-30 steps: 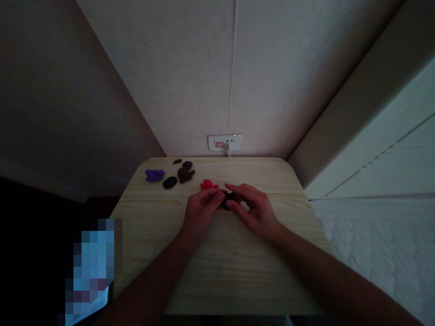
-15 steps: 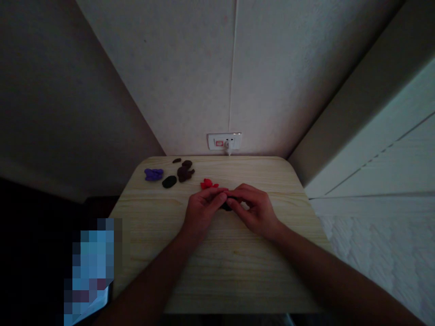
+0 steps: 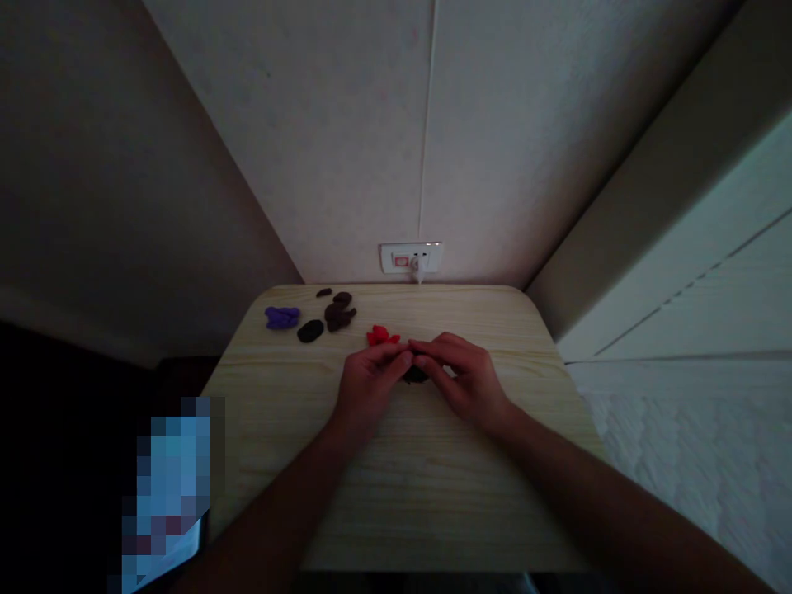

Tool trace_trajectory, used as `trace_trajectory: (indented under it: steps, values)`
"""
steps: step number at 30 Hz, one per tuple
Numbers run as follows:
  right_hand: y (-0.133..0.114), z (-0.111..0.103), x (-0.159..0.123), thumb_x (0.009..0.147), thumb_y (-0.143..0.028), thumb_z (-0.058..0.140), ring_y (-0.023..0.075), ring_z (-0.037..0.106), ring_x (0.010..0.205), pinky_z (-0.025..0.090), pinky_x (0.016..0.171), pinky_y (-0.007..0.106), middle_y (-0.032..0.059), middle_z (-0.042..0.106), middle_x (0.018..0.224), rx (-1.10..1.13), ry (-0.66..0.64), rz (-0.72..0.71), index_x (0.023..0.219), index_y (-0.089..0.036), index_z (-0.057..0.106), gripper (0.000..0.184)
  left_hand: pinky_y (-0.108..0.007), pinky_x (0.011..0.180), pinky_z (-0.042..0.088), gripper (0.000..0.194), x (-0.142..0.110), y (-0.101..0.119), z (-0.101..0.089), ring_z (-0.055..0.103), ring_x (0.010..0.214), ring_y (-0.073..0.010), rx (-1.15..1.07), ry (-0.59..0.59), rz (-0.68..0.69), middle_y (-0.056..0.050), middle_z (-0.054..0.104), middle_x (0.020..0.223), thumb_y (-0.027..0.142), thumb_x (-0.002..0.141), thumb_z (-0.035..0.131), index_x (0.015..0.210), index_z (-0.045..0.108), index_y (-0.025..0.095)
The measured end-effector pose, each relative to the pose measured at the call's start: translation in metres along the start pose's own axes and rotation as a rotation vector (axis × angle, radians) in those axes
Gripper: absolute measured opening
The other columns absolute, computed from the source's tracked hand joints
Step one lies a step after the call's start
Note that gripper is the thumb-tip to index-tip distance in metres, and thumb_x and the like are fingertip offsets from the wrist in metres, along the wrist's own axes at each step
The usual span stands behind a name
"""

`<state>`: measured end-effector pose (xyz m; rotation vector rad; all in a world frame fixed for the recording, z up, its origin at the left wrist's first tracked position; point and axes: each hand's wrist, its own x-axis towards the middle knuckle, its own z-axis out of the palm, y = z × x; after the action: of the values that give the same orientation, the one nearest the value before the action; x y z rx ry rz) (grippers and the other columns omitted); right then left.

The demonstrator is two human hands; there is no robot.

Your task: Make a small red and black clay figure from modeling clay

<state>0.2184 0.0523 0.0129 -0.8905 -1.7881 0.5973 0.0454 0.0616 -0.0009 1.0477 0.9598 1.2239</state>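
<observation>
Between my two hands is a small lump of black modelling clay (image 3: pixel 416 375), partly covered by the fingers. My left hand (image 3: pixel 371 379) pinches it from the left with thumb and fingers. From the other side, my right hand (image 3: pixel 465 378) grips it, thumb and index tips close to the left ones. Just behind the fingertips lies a lumpy piece of red clay (image 3: pixel 382 335) on the wooden table (image 3: pixel 433 478). What the fingertips do beneath the hands is hidden.
At the table's back left sit purple clay (image 3: pixel 282 318), a flat black clay oval (image 3: pixel 310 331) and several dark brown clay pieces (image 3: pixel 338 317). A wall socket (image 3: pixel 411 258) with a plug is behind the table. A lit, pixelated screen (image 3: pixel 176 478) stands at lower left.
My right index finger has shifted slightly, and a little more of the black clay shows below the fingertips. The whole view has drifted a touch; both hands stay in place.
</observation>
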Motion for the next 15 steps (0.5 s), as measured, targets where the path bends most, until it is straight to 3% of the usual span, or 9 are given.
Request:
trace_trajectory:
  steps: [4, 9, 15]
  values:
    - [0.0007, -0.0002, -0.0016, 0.095, -0.025, 0.070, 0.0145, 0.060, 0.068, 0.054, 0.067, 0.028, 0.0016, 0.067, 0.079, -0.045, -0.012, -0.051, 0.136, -0.021, 0.067, 0.040, -0.031, 0.080, 0.054, 0.016, 0.0006, 0.0009, 0.0007, 0.070, 0.080, -0.0170, -0.015, 0.032, 0.019, -0.004, 0.079, 0.086, 0.033, 0.077, 0.084, 0.086, 0.083, 0.020]
    - [0.0006, -0.0001, -0.0034, 0.097, -0.021, 0.066, 0.0152, 0.064, 0.073, 0.054, 0.066, 0.027, 0.0045, 0.071, 0.084, -0.050, -0.006, -0.066, 0.131, -0.020, 0.070, 0.034, -0.031, 0.084, 0.053, 0.017, -0.0002, 0.0043, 0.0026, 0.070, 0.084, -0.0174, 0.005, 0.047, 0.031, -0.006, 0.080, 0.093, 0.032, 0.077, 0.083, 0.088, 0.083, 0.019]
    - [0.0018, 0.0008, -0.0027, 0.099, -0.022, 0.064, 0.0161, 0.066, 0.072, 0.054, 0.064, 0.029, 0.0062, 0.072, 0.084, -0.028, -0.021, -0.022, 0.124, -0.022, 0.075, 0.028, -0.034, 0.082, 0.056, 0.018, -0.0004, 0.0038, 0.0024, 0.071, 0.081, -0.0193, 0.032, 0.040, 0.018, -0.006, 0.080, 0.086, 0.034, 0.075, 0.085, 0.085, 0.083, 0.019]
